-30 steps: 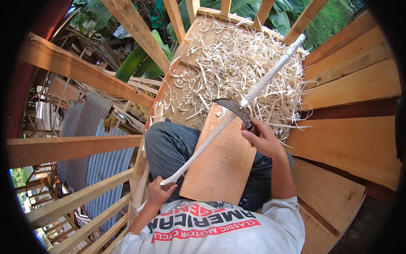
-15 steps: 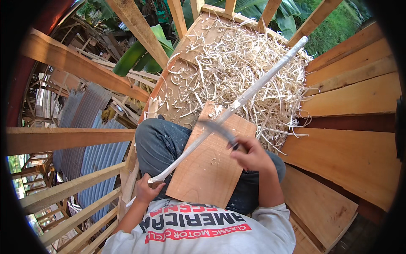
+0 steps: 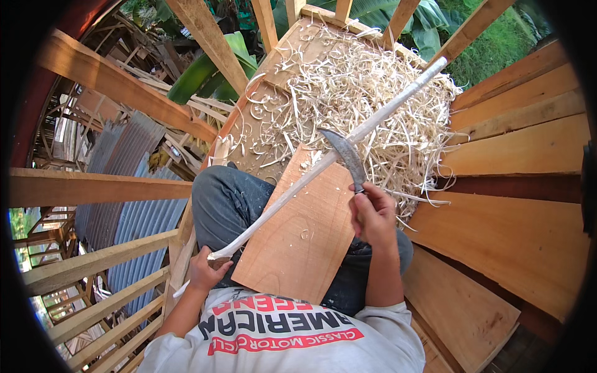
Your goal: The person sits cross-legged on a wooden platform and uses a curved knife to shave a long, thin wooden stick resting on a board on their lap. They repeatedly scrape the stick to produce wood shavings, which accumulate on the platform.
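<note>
A long, pale, peeled stick (image 3: pixel 290 194) slants from my lap up to the far right, lying across a flat wooden board (image 3: pixel 298 248) on my legs. My left hand (image 3: pixel 208 268) is closed around its near end, by my left knee. In my right hand (image 3: pixel 375 216) is a knife with a curved, dark grey blade (image 3: pixel 351 158); most of its handle is hidden in my fingers. The blade crosses over the stick just beyond the board's far edge. Whether its edge is touching the wood, I cannot tell.
Curled wood shavings (image 3: pixel 398 93) cover much of the platform ahead. Wooden rails (image 3: pixel 99 188) run along the left side, with corrugated metal sheets (image 3: pixel 140 205) below. Wide planks (image 3: pixel 497 242) line the right. Green leaves (image 3: pixel 211 71) show beyond the far posts.
The curved knife has moved away from my body, farther up the stick, and its blade now points more forward. My left hand still grips the near end.
</note>
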